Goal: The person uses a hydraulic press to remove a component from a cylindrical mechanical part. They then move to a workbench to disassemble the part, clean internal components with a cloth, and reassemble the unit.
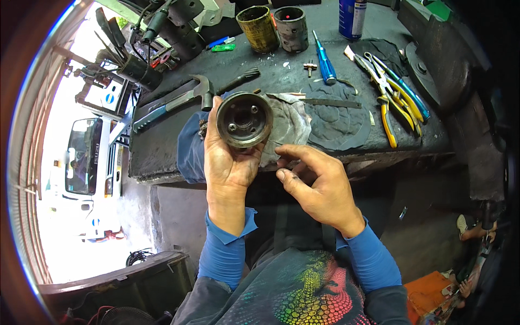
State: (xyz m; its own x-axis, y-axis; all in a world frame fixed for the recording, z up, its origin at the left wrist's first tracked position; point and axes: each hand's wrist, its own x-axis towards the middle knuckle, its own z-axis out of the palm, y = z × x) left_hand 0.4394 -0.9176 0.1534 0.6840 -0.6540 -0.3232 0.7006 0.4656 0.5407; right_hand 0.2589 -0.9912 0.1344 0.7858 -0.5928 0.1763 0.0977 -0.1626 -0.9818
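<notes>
A round, dark metal housing (248, 134) rests in my left hand (232, 168), with its hollow side facing up and screw heads visible inside. The fingers and thumb of that hand wrap around its side and underneath. Just to the right, apart from the housing, is my right hand (322, 187). Its thumb and forefinger are spread, the other fingers are partly curled and hidden, and no object shows between them. Below and behind the housing lie a grey rag (287, 127) and a blue cloth (189, 151) at the bench edge.
A claw hammer (179, 101) lies left on the black workbench (154, 160). Pliers (387, 89), a blue screwdriver (325, 62) and a small metal fitting (310, 67) lie right. Two tins (257, 30) and a blue can (352, 19) stand behind. A white truck (84, 162) is outside.
</notes>
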